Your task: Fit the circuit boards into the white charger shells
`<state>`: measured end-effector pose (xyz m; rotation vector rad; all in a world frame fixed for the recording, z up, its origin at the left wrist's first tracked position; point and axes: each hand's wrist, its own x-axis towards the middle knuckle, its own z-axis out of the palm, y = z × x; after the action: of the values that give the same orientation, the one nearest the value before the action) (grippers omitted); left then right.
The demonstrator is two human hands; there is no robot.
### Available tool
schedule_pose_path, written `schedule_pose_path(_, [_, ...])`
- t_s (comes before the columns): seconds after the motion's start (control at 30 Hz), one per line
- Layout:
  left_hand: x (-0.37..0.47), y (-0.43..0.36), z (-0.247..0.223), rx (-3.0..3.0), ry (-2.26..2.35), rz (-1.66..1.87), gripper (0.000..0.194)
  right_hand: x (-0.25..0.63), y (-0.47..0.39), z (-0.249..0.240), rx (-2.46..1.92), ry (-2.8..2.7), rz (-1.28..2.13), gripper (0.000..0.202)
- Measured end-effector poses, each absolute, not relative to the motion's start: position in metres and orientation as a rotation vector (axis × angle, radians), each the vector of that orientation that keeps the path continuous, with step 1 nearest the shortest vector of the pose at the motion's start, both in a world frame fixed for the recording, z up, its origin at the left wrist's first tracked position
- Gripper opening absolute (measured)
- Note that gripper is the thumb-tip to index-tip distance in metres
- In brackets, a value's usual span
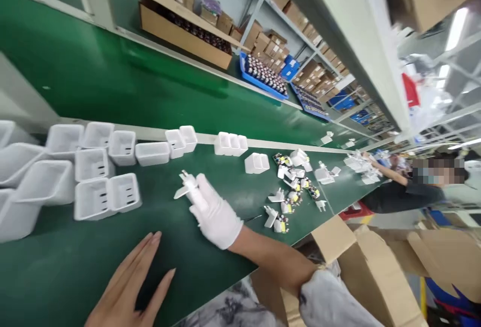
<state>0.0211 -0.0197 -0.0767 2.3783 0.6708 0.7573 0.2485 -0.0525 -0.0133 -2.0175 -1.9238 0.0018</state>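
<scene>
My right hand [218,217], in a white glove, is closed around a white plug piece [190,184] with metal pins and a flat flap pointing to the left. My left hand [130,282] is bare, its fingers stretched out low over the green table [180,272]; whether it touches the surface I cannot tell. Beyond the left hand stand white open plastic housings [92,199] with dark slots in their inner walls. To the right of my gloved hand lie small circuit boards [295,198] with yellow parts, mixed with white plug pieces [270,216].
More white housings [230,144] stand along the ledge at the table's back. Behind it are a long cardboard box [184,31] and a blue tray [263,74] of small parts. Open cardboard cartons [361,252] stand at the near right edge. Another person [406,192] works farther along.
</scene>
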Motion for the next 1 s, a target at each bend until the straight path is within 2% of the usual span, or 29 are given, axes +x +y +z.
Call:
schedule_pose_path(0.13, [0.025, -0.025, -0.057, 2.349, 0.816, 0.662, 0.063, 0.251, -0.047, -0.020, -2.067, -1.914, 0.181, 0.060])
schedule_pose_path(0.33, [0.025, -0.030, -0.048, 2.290, 0.855, 0.575, 0.060, 0.257, -0.053, -0.015, -1.980, -1.721, -0.044, 0.066])
schedule_pose_path(0.47, [0.026, -0.030, -0.047, 2.279, 0.855, 0.621, 0.059, 0.252, -0.049, -0.025, -2.052, -1.748, 0.157, 0.068])
schedule_pose_path(0.57, [0.027, -0.029, -0.048, 2.285, 0.855, 0.617, 0.057, 0.257, -0.051, -0.019, -1.988, -1.689, 0.230, 0.054])
schedule_pose_path(0.67, [0.026, -0.029, -0.049, 2.285, 0.853, 0.625, 0.056, 0.269, -0.060, -0.009, -1.884, -1.446, 0.155, 0.039])
schedule_pose_path(0.73, [0.027, -0.029, -0.049, 2.292, 0.861, 0.638, 0.055, 0.276, -0.064, -0.008, -1.837, -1.416, 0.115, 0.043])
schedule_pose_path(0.83, [0.028, -0.029, -0.048, 2.317, 0.868, 0.653, 0.054, 0.278, -0.065, -0.015, -1.854, -1.705, 0.148, 0.055])
schedule_pose_path(1.0, [0.031, -0.028, -0.045, 2.349, 0.864, 0.644, 0.055, 0.266, -0.059, -0.028, -2.068, -1.850, -0.028, 0.056])
